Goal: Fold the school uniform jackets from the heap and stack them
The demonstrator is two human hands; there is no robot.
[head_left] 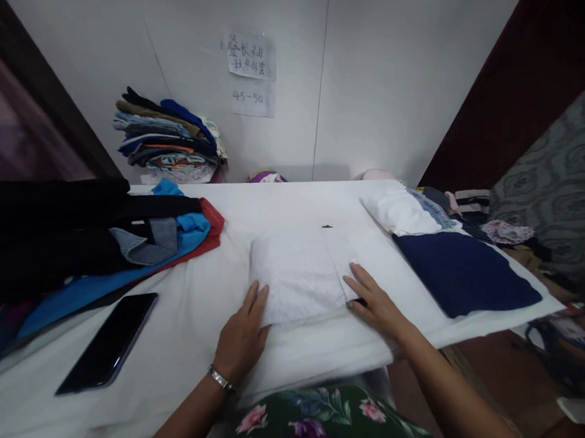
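Phone [108, 344] at 8 o'clock on the white table [189, 313]. Left hand [241, 334] flat, fingers extended, pressing the folded white cloth [299, 275] at its left edge. Cloth dead center. Right hand [376, 303] flat, open, on its right edge. Navy cloth [464, 272] at 3 o'clock.

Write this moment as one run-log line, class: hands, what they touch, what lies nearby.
left hand: flat on white folded cloth | right hand: flat on its right edge | phone: left | navy cloth: right
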